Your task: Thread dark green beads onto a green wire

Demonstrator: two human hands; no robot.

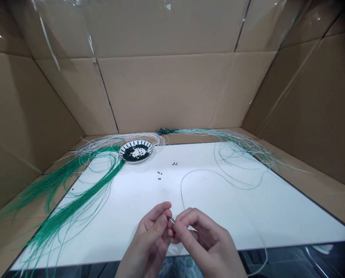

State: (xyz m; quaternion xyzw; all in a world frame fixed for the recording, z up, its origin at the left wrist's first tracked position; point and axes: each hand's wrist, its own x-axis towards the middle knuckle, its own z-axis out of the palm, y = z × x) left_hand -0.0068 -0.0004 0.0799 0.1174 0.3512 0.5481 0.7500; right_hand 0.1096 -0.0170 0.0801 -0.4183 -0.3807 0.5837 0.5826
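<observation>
My left hand and my right hand meet at the front of the white board, fingertips nearly touching. Both are closed in a pinch. A tiny dark bead shows at my left fingertips. From it a short pale end of a thin cord runs to my right thumb and forefinger. A long thin green strand rises behind the right hand and curves right over the board. Whether the cord passes through the bead is too small to tell.
A striped plate holds many black beads. Several loose beads lie on the board. Green strand bundles spread left, white strands behind them. A bundle knotted with dark beads stretches along the back. Cardboard walls surround the board.
</observation>
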